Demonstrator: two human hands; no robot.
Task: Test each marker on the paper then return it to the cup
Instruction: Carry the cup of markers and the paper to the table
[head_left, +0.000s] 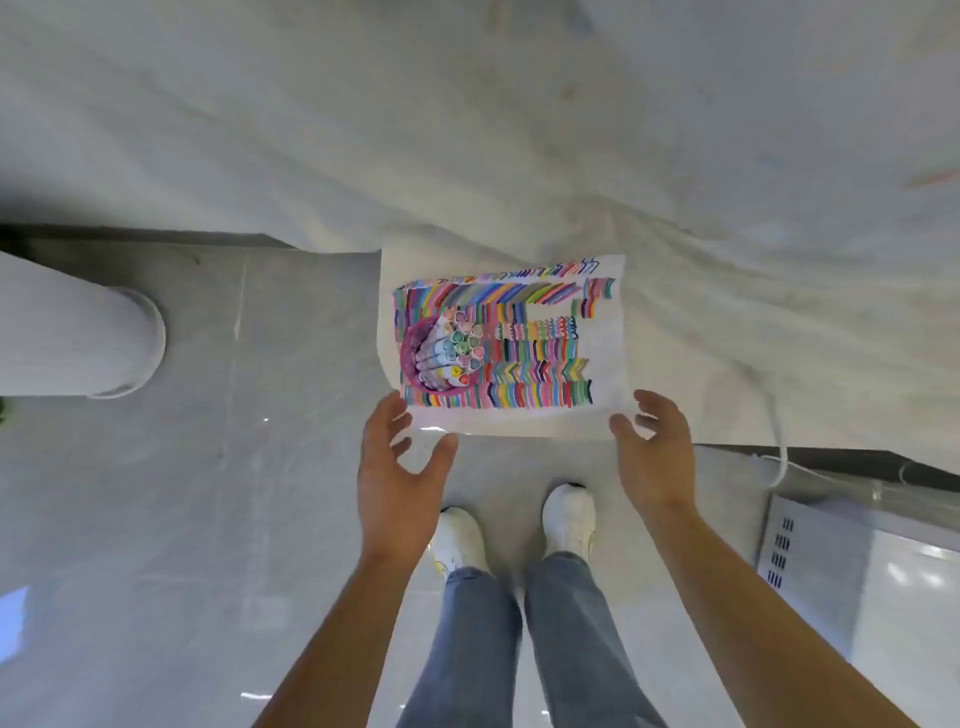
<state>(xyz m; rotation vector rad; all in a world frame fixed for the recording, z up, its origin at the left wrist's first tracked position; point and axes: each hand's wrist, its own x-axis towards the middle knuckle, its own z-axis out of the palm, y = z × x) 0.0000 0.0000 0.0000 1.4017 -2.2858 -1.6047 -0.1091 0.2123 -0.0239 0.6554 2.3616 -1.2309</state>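
Bkgd: wrinkled off-white cloth (467, 130) over tabletop fills upper half of frame and runs to right edge; faint colour smears upper right. Glossy pale-grey tiled floor (156, 519) across lower half, w/ bright light glints lower left + centre. White cylindrical column (78, 338) mid left, base on floor. White box w/ dark vent slots (810, 561) lower right. Thin white cord (779, 447) hangs by cloth edge, right.

Bright, even light; glare on the glossy floor (260, 597); soft, wide-angle edges.
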